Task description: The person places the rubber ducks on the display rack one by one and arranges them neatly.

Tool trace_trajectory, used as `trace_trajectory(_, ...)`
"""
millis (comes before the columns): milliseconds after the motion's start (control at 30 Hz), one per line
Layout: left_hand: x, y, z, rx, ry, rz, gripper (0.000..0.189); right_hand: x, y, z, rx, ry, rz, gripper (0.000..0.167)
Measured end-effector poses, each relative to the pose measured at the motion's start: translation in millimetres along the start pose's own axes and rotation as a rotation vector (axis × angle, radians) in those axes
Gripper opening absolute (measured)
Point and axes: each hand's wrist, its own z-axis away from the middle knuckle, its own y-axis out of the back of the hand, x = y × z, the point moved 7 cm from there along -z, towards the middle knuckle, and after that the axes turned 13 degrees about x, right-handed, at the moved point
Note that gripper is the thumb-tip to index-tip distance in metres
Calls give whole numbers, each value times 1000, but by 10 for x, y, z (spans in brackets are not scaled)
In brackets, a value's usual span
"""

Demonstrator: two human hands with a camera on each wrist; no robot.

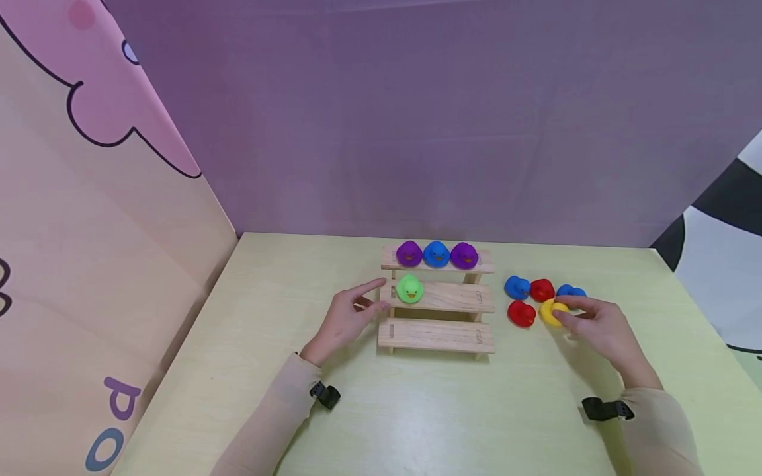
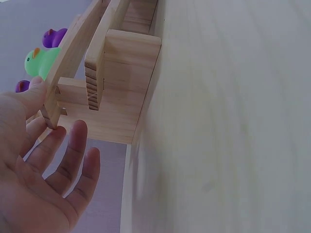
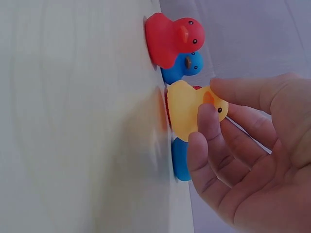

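A three-tier wooden stand (image 1: pixel 436 336) stands on the table. A green rubber duck (image 1: pixel 409 289) sits at the left of its middle tier, and two purple ducks (image 1: pixel 409 254) flank a blue duck (image 1: pixel 436 254) on the top one. My left hand (image 1: pixel 348 317) pinches the middle tier's left end, thumb above and fingertips below in the left wrist view. To the right of the stand, my right hand (image 1: pixel 604 330) holds a yellow rubber duck (image 3: pixel 182 111) between thumb and fingers. Around it stand red ducks (image 1: pixel 521 314) and blue ducks (image 1: pixel 516 287), one blue partly hidden.
The pale wooden table (image 1: pixel 440 423) carries everything. A purple cloth wall (image 1: pixel 417 119) rises behind it. On the left stands a pink panel (image 1: pixel 101 231) with cartoon print, and a black-and-white patterned surface (image 1: pixel 726 264) is at the far right.
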Motion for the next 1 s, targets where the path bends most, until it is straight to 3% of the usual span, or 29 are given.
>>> trace_trajectory(367,0,-10,-1,0,-5,-9,54,-109,111,6,69,-17,-22,70)
trace_trajectory(1000,12,2,-8,6,-15,16,50,-455,155,81,114,44,-68,63)
